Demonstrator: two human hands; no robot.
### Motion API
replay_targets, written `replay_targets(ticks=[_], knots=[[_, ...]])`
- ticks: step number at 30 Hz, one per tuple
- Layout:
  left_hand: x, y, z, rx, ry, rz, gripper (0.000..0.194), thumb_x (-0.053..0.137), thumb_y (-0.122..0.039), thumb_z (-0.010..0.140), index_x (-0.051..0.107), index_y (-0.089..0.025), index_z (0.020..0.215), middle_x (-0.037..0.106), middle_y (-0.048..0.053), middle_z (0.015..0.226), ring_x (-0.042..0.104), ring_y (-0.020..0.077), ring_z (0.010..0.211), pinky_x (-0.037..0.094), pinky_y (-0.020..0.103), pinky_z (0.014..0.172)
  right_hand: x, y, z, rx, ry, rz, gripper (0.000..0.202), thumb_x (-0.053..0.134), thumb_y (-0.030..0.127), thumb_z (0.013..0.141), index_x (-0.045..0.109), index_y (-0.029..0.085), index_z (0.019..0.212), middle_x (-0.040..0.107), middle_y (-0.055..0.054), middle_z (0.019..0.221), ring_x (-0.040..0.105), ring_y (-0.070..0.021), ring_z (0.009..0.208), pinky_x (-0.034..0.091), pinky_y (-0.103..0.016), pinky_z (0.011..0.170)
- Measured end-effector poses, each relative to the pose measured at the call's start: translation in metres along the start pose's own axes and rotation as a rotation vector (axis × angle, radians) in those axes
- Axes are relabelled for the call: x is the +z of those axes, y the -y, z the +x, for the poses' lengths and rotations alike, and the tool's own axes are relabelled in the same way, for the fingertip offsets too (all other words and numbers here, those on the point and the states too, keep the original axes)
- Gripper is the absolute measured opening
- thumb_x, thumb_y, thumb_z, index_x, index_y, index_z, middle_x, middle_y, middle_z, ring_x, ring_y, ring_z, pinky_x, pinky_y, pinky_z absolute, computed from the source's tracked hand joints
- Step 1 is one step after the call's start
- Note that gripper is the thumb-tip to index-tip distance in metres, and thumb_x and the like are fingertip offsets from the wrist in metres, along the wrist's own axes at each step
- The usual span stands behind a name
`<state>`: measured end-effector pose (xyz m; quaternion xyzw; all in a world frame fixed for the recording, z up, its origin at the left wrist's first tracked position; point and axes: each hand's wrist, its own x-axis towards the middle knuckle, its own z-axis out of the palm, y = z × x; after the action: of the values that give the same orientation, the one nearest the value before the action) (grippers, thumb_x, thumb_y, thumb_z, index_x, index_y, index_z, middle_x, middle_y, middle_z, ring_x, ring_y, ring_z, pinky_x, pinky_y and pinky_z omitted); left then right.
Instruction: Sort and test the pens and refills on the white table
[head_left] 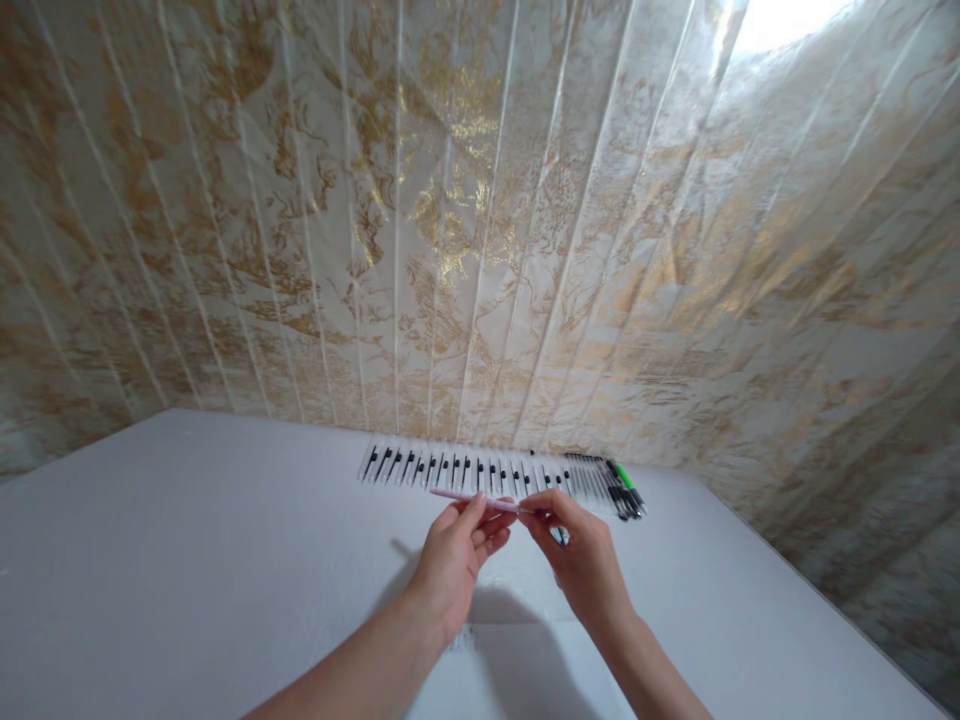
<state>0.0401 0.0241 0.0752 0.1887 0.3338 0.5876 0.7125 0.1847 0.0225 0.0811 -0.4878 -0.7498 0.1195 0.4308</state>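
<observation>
A slim pink pen point(499, 505) lies almost level between my two hands above the white table. My left hand point(450, 560) is closed on its barrel, thumb on top and fingers beneath. At the pen's right end, the thumb and forefinger of my right hand point(585, 555) pinch its narrow tip; whether a separate small part sits there is too small to tell. A small bluish thing shows under my right fingers, its kind unclear. Just beyond my hands runs a row of clear pen pieces with black parts point(456, 472).
At the row's right end lie several dark pens or refills point(615, 490) and a green pen point(625, 476). The white table point(225, 560) meets a gold-patterned, pleated covering point(450, 250) behind. A pale sheet with faint print point(465, 638) lies below my hands.
</observation>
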Motion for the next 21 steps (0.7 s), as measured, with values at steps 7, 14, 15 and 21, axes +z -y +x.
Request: replay_targets(ticks=[7,14,15,21], knots=[[0.0013,0.0007,-0.0062,0.062,0.102,0.029,0.005,0.053,-0.017,0.090,0.057,-0.015,0.087,0.072,0.014,0.103,0.068,0.0182,0.092,0.049,0.032,0.083,-0.0019,-0.0006,-0.0026,0.102,0.068,-0.140,0.039,0.036,0.042,0.096,0.051,0.021,0.066,0.058,0.001,0.058,0.054,-0.0139,0.053,0.037,-0.023,0.054],[-0.0024,0.0020,-0.0040,0.137,0.087,0.049,0.007,0.057,-0.022,0.085,0.055,-0.016,0.089,0.071,0.013,0.107,0.064,0.0199,0.100,0.044,0.036,0.091,-0.0005,0.0017,-0.0001,0.045,0.105,-0.159,0.010,0.046,0.033,0.092,0.048,0.023,0.089,0.062,0.000,0.078,0.056,-0.0152,0.064,0.041,-0.024,0.058],[-0.0028,0.0027,-0.0039,0.136,0.085,0.053,0.008,0.057,-0.022,0.084,0.054,-0.016,0.089,0.071,0.013,0.107,0.064,0.0199,0.100,0.044,0.036,0.091,-0.0003,0.0010,0.0001,0.041,0.109,-0.174,0.012,0.045,0.033,0.092,0.047,0.023,0.085,0.061,0.000,0.075,0.055,-0.0154,0.063,0.040,-0.024,0.058],[-0.0053,0.0060,-0.0036,0.134,0.088,0.082,0.011,0.058,-0.024,0.084,0.053,-0.017,0.090,0.071,0.012,0.105,0.064,0.0202,0.098,0.044,0.036,0.089,-0.0010,-0.0005,0.0000,0.052,0.118,-0.220,0.021,0.038,0.036,0.095,0.047,0.023,0.083,0.057,0.001,0.070,0.052,-0.0164,0.061,0.038,-0.026,0.058]])
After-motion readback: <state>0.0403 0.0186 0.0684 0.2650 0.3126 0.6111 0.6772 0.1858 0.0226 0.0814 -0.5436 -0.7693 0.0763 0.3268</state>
